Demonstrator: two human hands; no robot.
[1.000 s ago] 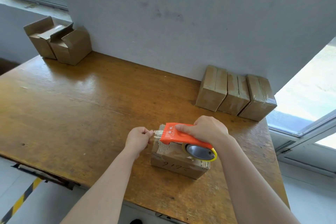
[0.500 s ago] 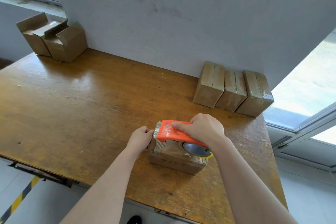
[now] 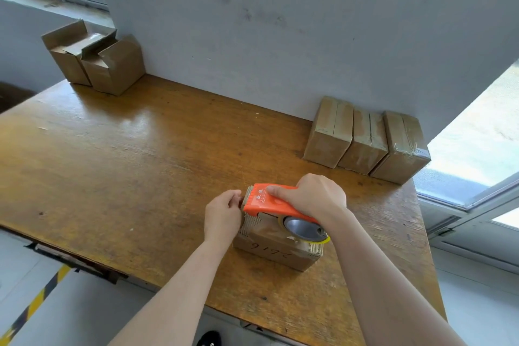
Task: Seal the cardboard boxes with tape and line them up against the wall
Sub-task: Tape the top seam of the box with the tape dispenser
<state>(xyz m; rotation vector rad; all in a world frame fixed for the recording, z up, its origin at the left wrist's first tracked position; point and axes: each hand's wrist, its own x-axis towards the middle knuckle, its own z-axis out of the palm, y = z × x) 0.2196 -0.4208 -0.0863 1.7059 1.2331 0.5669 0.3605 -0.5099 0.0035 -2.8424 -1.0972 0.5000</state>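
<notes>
A small cardboard box [image 3: 276,251] with handwriting on its near side lies on the wooden table [image 3: 134,166], close to the front edge. On top of it sits an orange tape dispenser [image 3: 273,202] with a roll of tape [image 3: 304,229]. My right hand [image 3: 314,195] grips the dispenser's handle. My left hand [image 3: 222,215] pinches the tape end at the box's left end, just under the dispenser's nose. Three taped boxes [image 3: 365,140] stand side by side against the wall at the back right.
Two open, unsealed boxes [image 3: 95,59] stand at the table's back left corner by the grey wall [image 3: 280,22]. A window opens to the right of the table. The floor below shows a yellow-black stripe [image 3: 33,306].
The dispenser has come down onto the box's left end, and my left hand has moved in with the tape end against the box's left side.
</notes>
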